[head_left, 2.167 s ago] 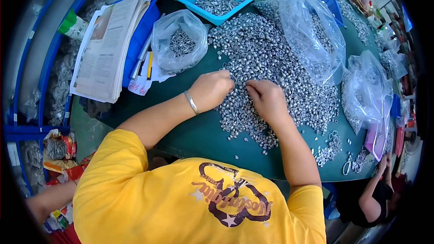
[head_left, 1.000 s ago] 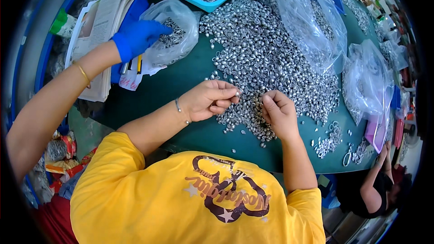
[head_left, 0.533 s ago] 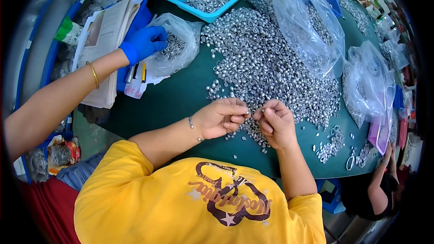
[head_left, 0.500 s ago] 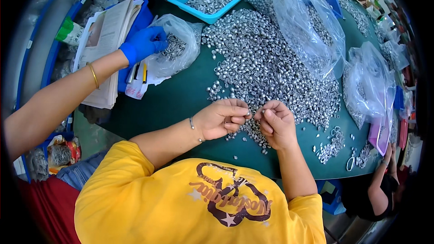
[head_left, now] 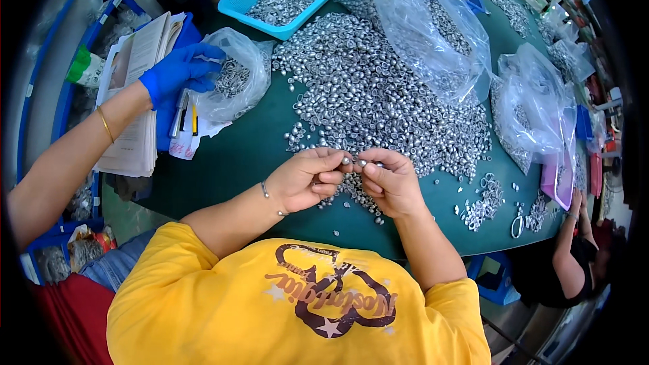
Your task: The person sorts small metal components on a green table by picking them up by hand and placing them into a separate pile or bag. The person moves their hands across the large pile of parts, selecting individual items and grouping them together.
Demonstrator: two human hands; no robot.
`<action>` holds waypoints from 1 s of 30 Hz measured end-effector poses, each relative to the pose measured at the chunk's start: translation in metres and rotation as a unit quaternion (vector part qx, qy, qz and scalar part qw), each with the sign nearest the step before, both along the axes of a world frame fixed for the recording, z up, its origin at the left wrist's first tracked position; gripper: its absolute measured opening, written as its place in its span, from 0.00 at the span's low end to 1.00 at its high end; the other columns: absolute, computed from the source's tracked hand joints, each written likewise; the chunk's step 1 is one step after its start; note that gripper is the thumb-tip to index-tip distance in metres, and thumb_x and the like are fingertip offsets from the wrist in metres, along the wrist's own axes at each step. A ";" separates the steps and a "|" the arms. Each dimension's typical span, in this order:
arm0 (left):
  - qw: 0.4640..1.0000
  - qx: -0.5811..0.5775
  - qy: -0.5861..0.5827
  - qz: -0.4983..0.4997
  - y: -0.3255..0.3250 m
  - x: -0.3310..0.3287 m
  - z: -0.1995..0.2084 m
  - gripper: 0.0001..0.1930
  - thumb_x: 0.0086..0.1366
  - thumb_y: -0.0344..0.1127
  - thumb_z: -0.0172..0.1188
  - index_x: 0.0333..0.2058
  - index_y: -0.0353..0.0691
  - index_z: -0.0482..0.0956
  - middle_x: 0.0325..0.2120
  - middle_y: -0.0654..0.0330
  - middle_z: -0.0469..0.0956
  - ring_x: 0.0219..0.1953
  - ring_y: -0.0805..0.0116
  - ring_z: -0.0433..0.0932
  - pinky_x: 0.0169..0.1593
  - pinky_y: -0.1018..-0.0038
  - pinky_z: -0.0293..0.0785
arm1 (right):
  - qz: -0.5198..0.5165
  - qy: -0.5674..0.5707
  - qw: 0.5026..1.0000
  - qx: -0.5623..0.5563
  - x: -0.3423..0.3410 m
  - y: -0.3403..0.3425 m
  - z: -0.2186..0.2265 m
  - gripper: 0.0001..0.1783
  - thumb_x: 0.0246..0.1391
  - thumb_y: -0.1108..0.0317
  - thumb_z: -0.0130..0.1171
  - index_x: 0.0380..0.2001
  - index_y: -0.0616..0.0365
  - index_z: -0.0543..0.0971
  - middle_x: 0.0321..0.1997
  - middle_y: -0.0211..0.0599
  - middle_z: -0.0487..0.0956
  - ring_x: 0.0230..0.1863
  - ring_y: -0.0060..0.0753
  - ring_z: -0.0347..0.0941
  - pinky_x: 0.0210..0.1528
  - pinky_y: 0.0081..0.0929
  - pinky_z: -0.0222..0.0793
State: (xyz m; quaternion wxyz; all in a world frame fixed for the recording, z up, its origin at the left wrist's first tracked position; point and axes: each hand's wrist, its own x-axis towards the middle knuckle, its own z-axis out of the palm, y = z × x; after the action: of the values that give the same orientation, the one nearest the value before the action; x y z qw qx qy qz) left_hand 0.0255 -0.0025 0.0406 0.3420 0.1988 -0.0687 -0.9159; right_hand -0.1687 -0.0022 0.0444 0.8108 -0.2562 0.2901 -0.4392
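My left hand [head_left: 309,177], with a silver bangle on the wrist, is closed in a pinch. Between its thumb and forefinger shows a small round silver metal piece [head_left: 346,161]. Close by on the right, my right hand [head_left: 391,179] pinches another small silver metal piece [head_left: 363,163]. The fingertips of both hands nearly meet above the near edge of a large pile of small, hollow, domed silver pieces [head_left: 378,94]. Some loose pieces lie below my hands on the green table [head_left: 270,142].
At left, a co-worker's blue-gloved hand [head_left: 181,73] reaches to a clear bag [head_left: 253,81] of silver pieces beside stacked papers [head_left: 132,135]. A turquoise basket [head_left: 230,3] stands behind. Clear bags [head_left: 433,34] and a pink tray [head_left: 558,186] lie right, near another person's arm [head_left: 566,257].
The view has shifted, so the scene sits further left. My hands have come closer together, their pinched pieces now almost touching. The co-worker's gloved fingers have spread and drawn back from the bag.
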 end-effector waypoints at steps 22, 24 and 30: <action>0.993 -0.052 -0.018 0.104 -0.013 -0.009 0.033 0.06 0.61 0.28 0.47 0.30 0.34 0.73 0.30 0.58 0.71 0.22 0.80 0.63 0.23 0.86 0.61 | 0.030 -0.168 0.981 0.095 0.004 -0.004 0.005 0.06 0.54 0.71 0.48 0.35 0.59 0.71 0.32 0.36 0.73 0.19 0.17 0.58 0.13 0.11 0.49; 0.981 -0.109 -0.018 0.157 -0.017 -0.022 0.043 0.06 0.60 0.28 0.46 0.28 0.34 0.72 0.29 0.58 0.70 0.22 0.78 0.63 0.23 0.84 0.61 | 0.025 -0.193 0.963 0.185 0.013 -0.007 0.002 0.08 0.53 0.66 0.48 0.33 0.59 0.71 0.31 0.37 0.73 0.20 0.19 0.58 0.14 0.14 0.52; 0.424 -0.705 -0.460 0.333 -0.037 -0.061 0.042 0.15 0.61 0.44 0.52 0.37 0.39 0.77 0.23 0.60 0.77 0.22 0.62 0.74 0.30 0.69 0.68 | -0.103 -0.143 0.984 -0.003 0.041 -0.003 -0.014 0.17 0.58 0.55 0.39 0.43 0.52 0.71 0.45 0.32 0.72 0.50 0.29 0.67 0.53 0.31 0.63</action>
State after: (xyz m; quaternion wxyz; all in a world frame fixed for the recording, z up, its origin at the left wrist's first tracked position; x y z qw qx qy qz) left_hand -0.0359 -0.0396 0.0822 0.5584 0.2874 -0.7665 -0.1346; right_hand -0.1281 -0.0050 0.0307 0.7933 -0.1620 0.1942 -0.5538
